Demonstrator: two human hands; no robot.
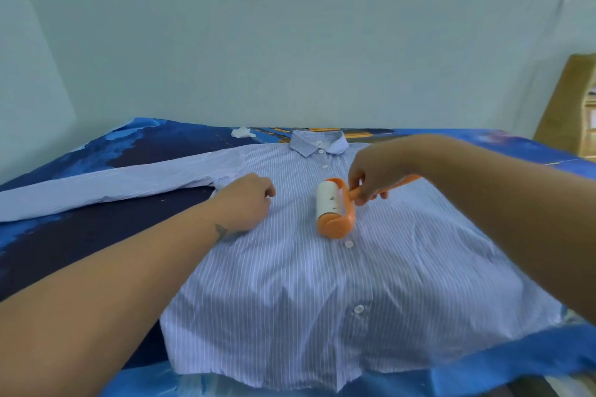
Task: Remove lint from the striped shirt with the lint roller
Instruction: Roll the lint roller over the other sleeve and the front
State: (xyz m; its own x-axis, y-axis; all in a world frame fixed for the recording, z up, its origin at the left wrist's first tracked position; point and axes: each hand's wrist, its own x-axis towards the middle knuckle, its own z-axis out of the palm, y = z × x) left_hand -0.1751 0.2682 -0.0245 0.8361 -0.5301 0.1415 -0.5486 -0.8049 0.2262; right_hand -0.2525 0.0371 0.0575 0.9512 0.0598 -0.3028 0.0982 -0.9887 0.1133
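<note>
Gripping orange handle, right hand (371, 179) fingers curl round lint roller (333, 208); white drum just left of fingertips, on striped shirt (322, 284) chest beside button placket. Left hand (248, 200) fingers loosely bent, pressing cloth, holding nothing. Advice: keep fabric taut, roll along stripes, skirt buttons, light pressure.
</note>
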